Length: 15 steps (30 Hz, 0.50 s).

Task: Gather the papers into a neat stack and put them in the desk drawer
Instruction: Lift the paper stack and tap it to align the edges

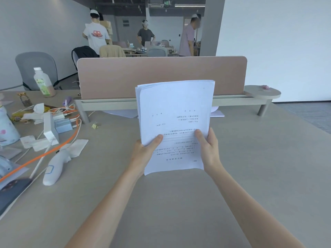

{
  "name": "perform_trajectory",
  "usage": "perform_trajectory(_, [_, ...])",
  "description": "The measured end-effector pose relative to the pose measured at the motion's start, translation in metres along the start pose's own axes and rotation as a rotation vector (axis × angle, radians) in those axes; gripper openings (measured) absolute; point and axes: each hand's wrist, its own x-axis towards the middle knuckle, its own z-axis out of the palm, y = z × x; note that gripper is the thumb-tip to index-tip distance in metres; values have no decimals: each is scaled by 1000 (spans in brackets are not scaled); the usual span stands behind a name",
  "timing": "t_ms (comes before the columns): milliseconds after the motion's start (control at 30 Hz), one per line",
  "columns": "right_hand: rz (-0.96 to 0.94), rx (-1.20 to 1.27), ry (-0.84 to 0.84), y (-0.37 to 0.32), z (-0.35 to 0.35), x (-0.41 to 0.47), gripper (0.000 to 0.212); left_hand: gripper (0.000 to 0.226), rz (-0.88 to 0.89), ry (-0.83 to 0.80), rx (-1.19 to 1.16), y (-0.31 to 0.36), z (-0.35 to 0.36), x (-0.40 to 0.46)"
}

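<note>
A stack of white printed papers (174,111) stands upright on its lower edge above the grey desk (179,203), the text upside down to me. My left hand (145,153) grips the lower left side with the thumb on the front sheet. My right hand (208,149) grips the lower right side the same way. The top edges of the sheets are slightly uneven at the left. More white sheets (217,112) lie flat on the desk behind the stack, under the shelf. No drawer is in view.
A pink divider panel (161,76) on a low shelf (111,103) crosses the desk behind the stack. At the left lie an orange cable (53,151), chargers, tissues, a white handheld device (54,169) and a bottle (43,81). Three people stand in the background.
</note>
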Motion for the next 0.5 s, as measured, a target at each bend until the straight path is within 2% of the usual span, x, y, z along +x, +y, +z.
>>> perform_trajectory(200, [51, -120, 10, 13, -1, 4, 14, 5, -58, -25, 16, -7, -2, 9])
perform_trajectory(333, [41, -245, 26, 17, 0, 16, 19, 17, -89, 6, 40, -12, -3, 27])
perform_trajectory(500, [50, -382, 31, 24, -2, 32, 24, 12, -138, 58, 72, -18, 3, 47])
